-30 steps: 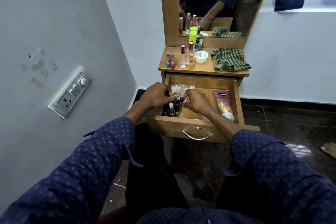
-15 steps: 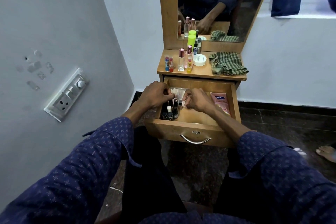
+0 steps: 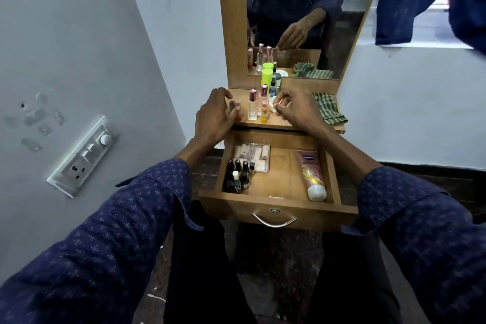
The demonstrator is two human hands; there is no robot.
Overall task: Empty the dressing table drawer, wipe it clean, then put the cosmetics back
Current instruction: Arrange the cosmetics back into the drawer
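Note:
The wooden drawer (image 3: pixel 278 208) is pulled out. Inside it are several dark nail polish bottles (image 3: pixel 238 175) at the left, a clear box of lipsticks (image 3: pixel 252 154) behind them and a pink lotion tube (image 3: pixel 311 175) at the right. My left hand (image 3: pixel 213 118) is raised to the table top (image 3: pixel 278 122), its fingers arched around two small red tubes (image 3: pixel 236 109) without closing on them. My right hand (image 3: pixel 294 110) hovers with curled fingers over a white jar (image 3: pixel 273 105). Whether it pinches anything is unclear.
Two clear perfume bottles (image 3: pixel 252 105), a yellow bottle (image 3: pixel 264 110) and a lime-green bottle (image 3: pixel 266 76) stand on the table top. A green checked cloth (image 3: pixel 330 110) lies at its right end. The mirror (image 3: pixel 302 16) rises behind. A switch panel (image 3: pixel 82 156) is on the left wall.
Both hands have lifted out of the drawer, away from the nail polish bottles, up to the table top. My head has moved closer to the table.

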